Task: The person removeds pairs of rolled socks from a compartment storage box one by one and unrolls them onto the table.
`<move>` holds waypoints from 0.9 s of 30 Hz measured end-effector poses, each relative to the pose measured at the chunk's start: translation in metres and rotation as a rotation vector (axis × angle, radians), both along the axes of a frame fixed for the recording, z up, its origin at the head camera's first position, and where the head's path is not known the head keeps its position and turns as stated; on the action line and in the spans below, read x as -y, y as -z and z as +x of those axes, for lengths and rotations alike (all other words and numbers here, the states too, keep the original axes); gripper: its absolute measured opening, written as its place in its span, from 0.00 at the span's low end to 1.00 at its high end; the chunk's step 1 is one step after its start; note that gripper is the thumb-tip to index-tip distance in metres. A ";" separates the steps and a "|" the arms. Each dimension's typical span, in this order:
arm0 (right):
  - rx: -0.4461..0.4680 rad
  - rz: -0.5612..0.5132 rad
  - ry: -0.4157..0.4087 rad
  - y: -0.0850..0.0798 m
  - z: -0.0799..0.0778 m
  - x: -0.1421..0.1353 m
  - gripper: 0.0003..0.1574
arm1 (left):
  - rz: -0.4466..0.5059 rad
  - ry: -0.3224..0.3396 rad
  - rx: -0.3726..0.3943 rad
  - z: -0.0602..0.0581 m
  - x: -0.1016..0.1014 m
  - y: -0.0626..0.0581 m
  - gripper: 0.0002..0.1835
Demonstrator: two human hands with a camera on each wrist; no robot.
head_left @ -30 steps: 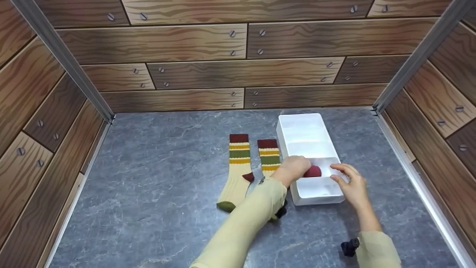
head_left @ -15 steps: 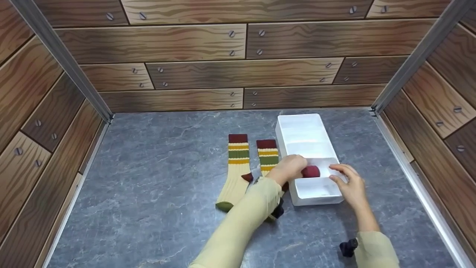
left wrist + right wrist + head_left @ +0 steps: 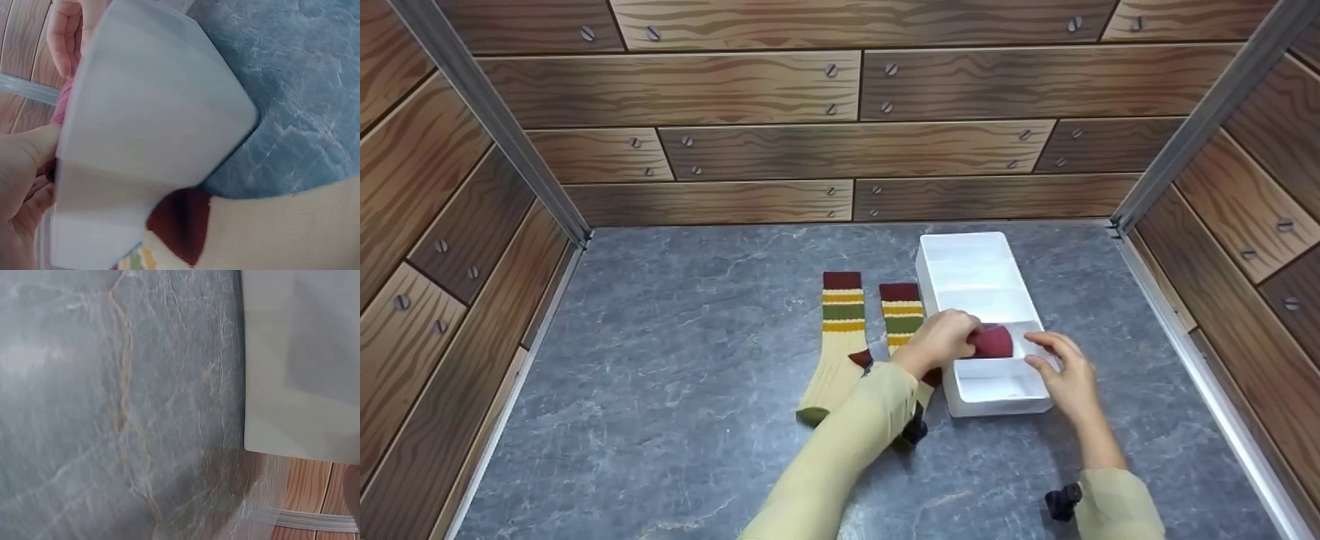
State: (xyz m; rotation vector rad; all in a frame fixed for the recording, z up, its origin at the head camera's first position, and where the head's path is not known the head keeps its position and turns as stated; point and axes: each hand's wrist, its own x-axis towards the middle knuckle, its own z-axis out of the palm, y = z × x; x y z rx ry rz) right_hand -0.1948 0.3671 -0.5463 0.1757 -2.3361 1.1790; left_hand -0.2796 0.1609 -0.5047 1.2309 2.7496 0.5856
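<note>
There are two striped socks side by side, the one nearer the single white box partly covered by the left sleeve. One dark red bundle sits in the box's second compartment from the front, its left end hidden by the left hand, curled fingers pinching it; the right hand, thumb and fingers parted, grips nothing at the right rim.

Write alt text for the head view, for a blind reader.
A person's left hand holds a red bundle inside a white divided box, with the right hand at the box's right side. Two striped socks lie left of the box on a gray marbled surface.
</note>
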 end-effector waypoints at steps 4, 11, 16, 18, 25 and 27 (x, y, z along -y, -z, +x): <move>0.016 0.015 -0.007 -0.001 0.000 0.001 0.22 | 0.003 0.004 -0.017 0.003 0.001 -0.009 0.04; 0.076 -0.011 -0.076 -0.014 0.001 0.003 0.38 | 0.024 0.016 -0.048 0.007 0.006 -0.027 0.08; 0.173 0.005 -0.201 -0.038 -0.003 0.015 0.58 | 0.061 0.070 -0.125 0.013 0.012 -0.044 0.08; 0.199 0.031 -0.253 -0.047 -0.004 0.022 0.57 | 0.076 0.090 -0.136 0.015 0.016 -0.050 0.08; 0.160 0.055 -0.275 -0.075 0.003 0.051 0.39 | 0.186 0.124 -0.054 0.019 0.041 -0.063 0.13; 0.142 0.056 -0.273 -0.085 0.008 0.063 0.36 | 0.239 0.135 -0.019 0.019 0.051 -0.062 0.14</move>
